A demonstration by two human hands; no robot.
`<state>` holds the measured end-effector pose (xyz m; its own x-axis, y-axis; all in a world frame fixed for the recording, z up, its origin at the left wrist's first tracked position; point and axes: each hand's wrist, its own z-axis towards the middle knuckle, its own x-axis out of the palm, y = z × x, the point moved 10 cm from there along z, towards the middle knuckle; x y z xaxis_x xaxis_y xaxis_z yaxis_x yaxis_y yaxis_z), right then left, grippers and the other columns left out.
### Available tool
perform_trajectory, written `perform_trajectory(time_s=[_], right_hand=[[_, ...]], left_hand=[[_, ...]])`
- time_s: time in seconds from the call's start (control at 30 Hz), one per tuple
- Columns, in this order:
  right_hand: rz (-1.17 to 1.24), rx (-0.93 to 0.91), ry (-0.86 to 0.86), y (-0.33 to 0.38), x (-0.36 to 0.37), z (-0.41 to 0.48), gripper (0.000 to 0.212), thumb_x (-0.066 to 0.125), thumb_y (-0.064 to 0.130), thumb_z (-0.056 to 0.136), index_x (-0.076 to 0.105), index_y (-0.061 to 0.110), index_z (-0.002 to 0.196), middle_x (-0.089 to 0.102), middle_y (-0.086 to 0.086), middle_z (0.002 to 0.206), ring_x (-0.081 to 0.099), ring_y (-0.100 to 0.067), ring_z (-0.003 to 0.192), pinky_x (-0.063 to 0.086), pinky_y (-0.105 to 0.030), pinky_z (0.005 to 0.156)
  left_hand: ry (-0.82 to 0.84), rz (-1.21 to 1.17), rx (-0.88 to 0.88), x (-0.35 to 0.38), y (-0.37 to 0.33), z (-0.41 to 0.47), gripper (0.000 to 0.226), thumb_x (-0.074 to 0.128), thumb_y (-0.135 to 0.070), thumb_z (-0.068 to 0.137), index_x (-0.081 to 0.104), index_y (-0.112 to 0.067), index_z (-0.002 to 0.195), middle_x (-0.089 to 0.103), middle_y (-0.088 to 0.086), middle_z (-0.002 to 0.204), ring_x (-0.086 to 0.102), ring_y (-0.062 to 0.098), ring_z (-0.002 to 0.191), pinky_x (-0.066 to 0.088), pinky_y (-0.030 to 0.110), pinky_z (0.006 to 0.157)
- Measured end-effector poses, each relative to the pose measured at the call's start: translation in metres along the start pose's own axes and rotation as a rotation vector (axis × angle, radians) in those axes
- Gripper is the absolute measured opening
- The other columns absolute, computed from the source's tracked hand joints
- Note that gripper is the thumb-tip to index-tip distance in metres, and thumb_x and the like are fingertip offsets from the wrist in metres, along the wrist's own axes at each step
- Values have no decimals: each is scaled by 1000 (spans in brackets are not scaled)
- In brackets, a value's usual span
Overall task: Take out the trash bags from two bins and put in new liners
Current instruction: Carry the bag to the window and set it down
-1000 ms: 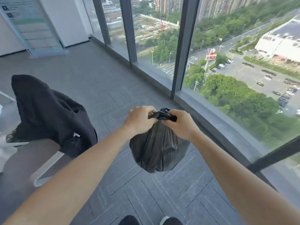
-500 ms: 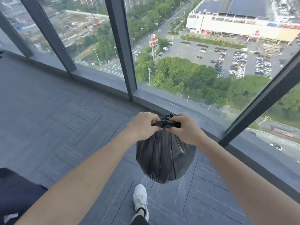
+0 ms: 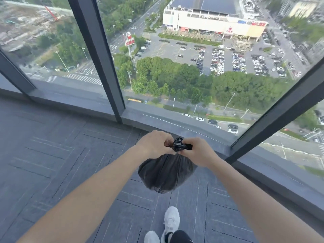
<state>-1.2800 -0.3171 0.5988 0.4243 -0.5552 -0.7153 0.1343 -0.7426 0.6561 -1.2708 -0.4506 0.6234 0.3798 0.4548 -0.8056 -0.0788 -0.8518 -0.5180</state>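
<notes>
Both hands, the left hand (image 3: 155,143) and the right hand (image 3: 199,151), have their fingers closed tight on the twisted neck of a full black trash bag (image 3: 165,172), which hangs clear of the grey carpeted floor (image 3: 61,155) with its long axis vertical, neck up, near the window frame (image 3: 98,55).

No legible text; red roadside sign (image 3: 129,40) & store-front signs (image 3: 229,30) too blurry to read.
</notes>
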Motion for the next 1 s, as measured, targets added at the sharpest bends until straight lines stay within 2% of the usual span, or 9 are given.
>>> perform_trajectory(time_s=[0.1, 0.27, 0.37, 0.5, 0.6, 0.67, 0.8, 0.9, 1.0], right_hand=[[10, 21, 1, 2, -3, 43, 16, 68, 34, 84, 60, 34, 70, 58, 10, 60, 53, -12, 63, 37, -32, 64], [7, 2, 20, 3, 8, 116, 11, 67, 36, 84, 59, 35, 76, 60, 11, 75, 58, -22, 82, 44, -42, 80], [28, 2, 24, 3, 16, 158, 14, 66, 36, 84, 57, 37, 74, 56, 12, 77, 57, -23, 85, 44, -43, 81], [74, 54, 34, -8, 25, 208, 28, 64, 31, 86, 50, 39, 63, 57, 11, 68, 56, -20, 72, 44, -33, 64], [86, 109, 52, -30, 43, 257, 20, 63, 27, 87, 56, 34, 70, 60, 8, 66, 56, -19, 65, 40, -29, 55], [63, 121, 55, -54, 67, 299, 15, 62, 27, 88, 58, 31, 73, 62, 7, 68, 57, -20, 67, 39, -29, 55], [-1, 91, 102, -116, 151, 393, 27, 63, 26, 88, 48, 35, 69, 57, 8, 76, 53, -19, 76, 39, -31, 62], [-21, 72, 88, -165, 224, 458, 7, 63, 23, 89, 59, 22, 84, 57, 3, 87, 54, -22, 85, 44, -36, 74], [-39, 93, 92, -211, 291, 511, 7, 62, 23, 90, 63, 17, 92, 58, -4, 94, 55, -26, 90, 46, -38, 79]], left_hand=[[4, -4, -21, -17, 22, 37, 40, 74, -46, 78, 63, -32, 114, 60, -12, 95, 60, 16, 93, 51, 34, 83], [88, 85, -93, -29, 67, 96, 11, 69, -43, 84, 66, -41, 94, 58, -13, 81, 57, 17, 81, 43, 29, 68], [71, 89, -132, -35, 98, 128, 7, 66, -44, 87, 60, -40, 88, 50, -15, 83, 55, 19, 85, 46, 34, 73], [49, 91, -130, -36, 132, 172, 19, 64, -42, 89, 66, -32, 106, 49, -7, 109, 55, 19, 100, 48, 41, 88], [22, 83, -120, -25, 170, 221, 25, 62, -37, 90, 66, -29, 114, 53, -7, 119, 53, 19, 110, 49, 43, 90], [28, 78, -106, -2, 205, 259, 26, 61, -34, 91, 65, -27, 116, 57, -4, 118, 52, 21, 112, 48, 43, 92], [57, 62, -108, 67, 298, 339, 22, 59, -30, 93, 63, -25, 114, 58, 1, 110, 54, 26, 108, 45, 38, 90], [73, 85, -123, 123, 375, 391, 21, 58, -28, 94, 61, -24, 115, 58, 3, 113, 54, 26, 108, 43, 36, 86], [89, 104, -136, 173, 440, 433, 20, 58, -29, 95, 60, -24, 114, 60, 2, 115, 55, 27, 108, 43, 35, 82]])
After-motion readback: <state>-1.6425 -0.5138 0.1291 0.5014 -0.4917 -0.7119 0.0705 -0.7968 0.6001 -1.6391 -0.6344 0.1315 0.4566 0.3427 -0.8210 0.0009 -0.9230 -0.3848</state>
